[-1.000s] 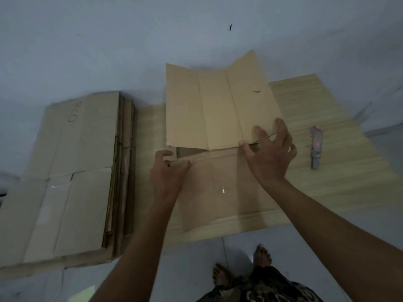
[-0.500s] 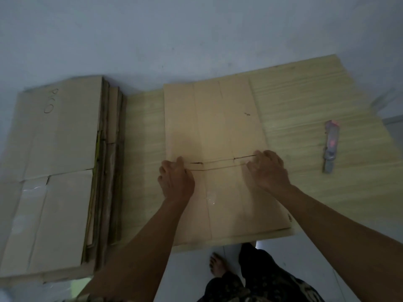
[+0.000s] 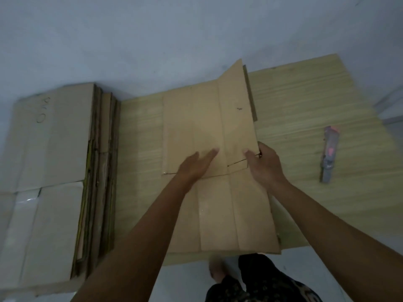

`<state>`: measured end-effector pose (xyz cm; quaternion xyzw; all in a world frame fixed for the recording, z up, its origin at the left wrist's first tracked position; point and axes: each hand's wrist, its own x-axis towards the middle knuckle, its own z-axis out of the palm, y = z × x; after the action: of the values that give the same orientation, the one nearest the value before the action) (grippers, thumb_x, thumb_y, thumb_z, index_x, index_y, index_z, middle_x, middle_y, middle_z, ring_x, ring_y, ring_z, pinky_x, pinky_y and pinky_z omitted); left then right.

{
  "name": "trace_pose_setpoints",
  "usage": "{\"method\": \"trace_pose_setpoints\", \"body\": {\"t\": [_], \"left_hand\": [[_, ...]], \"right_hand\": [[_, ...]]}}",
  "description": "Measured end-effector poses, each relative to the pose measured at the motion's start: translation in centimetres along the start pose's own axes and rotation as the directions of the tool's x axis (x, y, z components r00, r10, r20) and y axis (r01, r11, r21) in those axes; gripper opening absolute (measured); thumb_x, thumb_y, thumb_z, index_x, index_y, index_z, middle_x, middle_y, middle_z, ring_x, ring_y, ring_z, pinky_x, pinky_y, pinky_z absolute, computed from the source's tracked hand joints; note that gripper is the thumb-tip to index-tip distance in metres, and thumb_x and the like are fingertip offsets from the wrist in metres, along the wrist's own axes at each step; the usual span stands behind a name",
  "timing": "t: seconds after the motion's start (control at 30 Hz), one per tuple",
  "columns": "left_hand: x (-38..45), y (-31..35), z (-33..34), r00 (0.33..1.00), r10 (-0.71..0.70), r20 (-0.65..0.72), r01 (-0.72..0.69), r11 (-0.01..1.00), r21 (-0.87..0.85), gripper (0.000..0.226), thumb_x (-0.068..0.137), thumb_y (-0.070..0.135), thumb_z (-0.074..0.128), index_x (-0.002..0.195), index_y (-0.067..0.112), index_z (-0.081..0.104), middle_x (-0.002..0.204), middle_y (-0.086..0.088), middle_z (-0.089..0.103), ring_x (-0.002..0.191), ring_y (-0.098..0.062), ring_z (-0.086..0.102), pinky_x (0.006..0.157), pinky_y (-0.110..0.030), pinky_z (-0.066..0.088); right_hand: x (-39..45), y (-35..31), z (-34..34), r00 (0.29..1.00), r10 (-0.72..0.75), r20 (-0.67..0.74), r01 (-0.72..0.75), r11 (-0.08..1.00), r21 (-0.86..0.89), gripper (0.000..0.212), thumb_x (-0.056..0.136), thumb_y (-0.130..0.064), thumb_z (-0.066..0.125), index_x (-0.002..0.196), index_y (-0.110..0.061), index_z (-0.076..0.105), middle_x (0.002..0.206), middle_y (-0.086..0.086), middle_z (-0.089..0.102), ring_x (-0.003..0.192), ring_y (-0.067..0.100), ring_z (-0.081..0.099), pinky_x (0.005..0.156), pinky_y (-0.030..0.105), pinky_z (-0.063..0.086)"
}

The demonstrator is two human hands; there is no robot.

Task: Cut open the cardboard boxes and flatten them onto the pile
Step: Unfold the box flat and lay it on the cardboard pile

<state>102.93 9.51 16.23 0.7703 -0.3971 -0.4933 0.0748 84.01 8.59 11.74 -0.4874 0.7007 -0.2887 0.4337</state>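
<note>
While the flattened box point(image 3: 209, 162) lay lengthwise away from the person on the wooden board point(image 3: 305, 118) | left hand point(image 3: 194, 166) pressed flat, fingers straight | right hand point(image 3: 265, 165) pinched its raised right edge | pile point(image 3: 50, 171) sat left, nearer the left hand.

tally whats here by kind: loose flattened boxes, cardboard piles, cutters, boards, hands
flattened box being handled: 1
cardboard pile: 1
box cutter: 1
wooden board: 1
hands: 2, left hand, right hand
total: 6
</note>
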Motion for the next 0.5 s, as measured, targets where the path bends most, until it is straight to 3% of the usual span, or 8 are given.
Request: {"method": "trace_pose_setpoints", "body": {"t": [0.03, 0.1, 0.17, 0.27, 0.33, 0.37, 0.43, 0.5], "left_hand": [[-1.4, 2.2, -0.4, 0.996, 0.011, 0.091, 0.004, 0.986, -0.167, 0.095, 0.084, 0.082, 0.048, 0.158, 0.025, 0.032, 0.164, -0.007, 0.029, 0.150, -0.029, 0.030, 0.117, -0.053, 0.026], [-4.0, 5.4, -1.4, 0.977, 0.078, 0.201, -0.006, 0.943, -0.334, 0.093, 0.080, 0.084, 0.049, 0.157, 0.036, 0.030, 0.165, -0.007, 0.026, 0.151, -0.032, 0.027, 0.114, -0.066, 0.026], [-6.1, 7.5, -2.6, 0.970, 0.114, 0.214, -0.028, 0.930, -0.368, 0.094, 0.078, 0.083, 0.054, 0.157, 0.039, 0.029, 0.167, -0.009, 0.021, 0.151, -0.038, 0.024, 0.110, -0.072, 0.029], [-8.6, 8.7, -4.4, 0.979, 0.080, 0.185, -0.018, 0.948, -0.317, 0.095, 0.079, 0.078, 0.061, 0.156, 0.029, 0.035, 0.163, -0.011, 0.028, 0.147, -0.043, 0.029, 0.109, -0.067, 0.036], [-10.2, 8.2, -5.6, 0.992, 0.096, 0.080, -0.069, 0.956, -0.286, 0.071, 0.090, 0.062, 0.064, 0.143, 0.018, 0.050, 0.140, -0.014, 0.052, 0.128, -0.038, 0.052, 0.098, -0.055, 0.050], [-10.9, 7.7, -6.2, 0.992, 0.126, 0.001, -0.120, 0.944, -0.308, 0.049, 0.096, 0.047, 0.062, 0.130, 0.012, 0.057, 0.118, -0.013, 0.062, 0.107, -0.031, 0.063, 0.084, -0.045, 0.056], [-12.4, 6.3, -7.8, 0.971, 0.149, -0.186, -0.206, 0.919, -0.338, 0.015, 0.100, 0.017, 0.051, 0.105, 0.007, 0.060, 0.080, -0.009, 0.058, 0.068, -0.022, 0.059, 0.055, -0.027, 0.049], [-13.9, 4.6, -9.9, 0.947, 0.154, -0.282, -0.257, 0.891, -0.375, 0.016, 0.099, 0.007, 0.046, 0.093, 0.008, 0.060, 0.080, -0.011, 0.059, 0.067, -0.024, 0.059, 0.053, -0.025, 0.050]], "right_hand": [[-0.9, -0.9, 0.0, 0.999, -0.045, -0.014, 0.045, 0.999, -0.005, 0.022, 0.096, -0.027, 0.061, 0.114, -0.021, 0.072, 0.106, 0.001, 0.074, 0.101, 0.022, 0.067, 0.086, 0.032, 0.051], [-3.1, -2.9, 0.0, 0.992, -0.125, -0.023, 0.124, 0.992, -0.032, 0.024, 0.096, -0.028, 0.058, 0.117, -0.027, 0.070, 0.104, -0.005, 0.072, 0.097, 0.018, 0.066, 0.084, 0.032, 0.052], [-5.4, -5.1, 0.0, 0.979, -0.203, -0.014, 0.201, 0.974, -0.109, 0.026, 0.098, -0.030, 0.054, 0.121, -0.030, 0.067, 0.104, -0.007, 0.067, 0.095, 0.016, 0.062, 0.080, 0.031, 0.049], [-8.8, -8.6, 0.1, 0.951, -0.309, 0.010, 0.306, 0.936, -0.173, 0.027, 0.100, -0.032, 0.050, 0.124, -0.034, 0.062, 0.096, -0.008, 0.054, 0.088, 0.017, 0.060, 0.073, 0.033, 0.046], [-10.9, -10.6, 0.2, 0.916, -0.396, 0.062, 0.401, 0.908, -0.124, 0.032, 0.100, -0.036, 0.050, 0.131, -0.041, 0.058, 0.095, -0.012, 0.049, 0.082, 0.012, 0.059, 0.072, 0.033, 0.048], [-11.8, -11.3, 0.4, 0.891, -0.440, 0.112, 0.448, 0.891, -0.069, 0.037, 0.099, -0.037, 0.054, 0.135, -0.043, 0.055, 0.099, -0.013, 0.049, 0.082, 0.010, 0.059, 0.075, 0.033, 0.050], [-13.5, -12.3, 0.8, 0.837, -0.480, 0.264, 0.472, 0.876, 0.098, 0.051, 0.093, -0.039, 0.064, 0.143, -0.038, 0.053, 0.112, -0.011, 0.050, 0.095, 0.006, 0.060, 0.088, 0.027, 0.050], [-14.8, -12.6, 1.1, 0.800, -0.483, 0.355, 0.388, 0.869, 0.308, 0.054, 0.088, -0.047, 0.062, 0.140, -0.030, 0.058, 0.123, -0.010, 0.056, 0.111, 0.003, 0.059, 0.098, 0.018, 0.045]]}}
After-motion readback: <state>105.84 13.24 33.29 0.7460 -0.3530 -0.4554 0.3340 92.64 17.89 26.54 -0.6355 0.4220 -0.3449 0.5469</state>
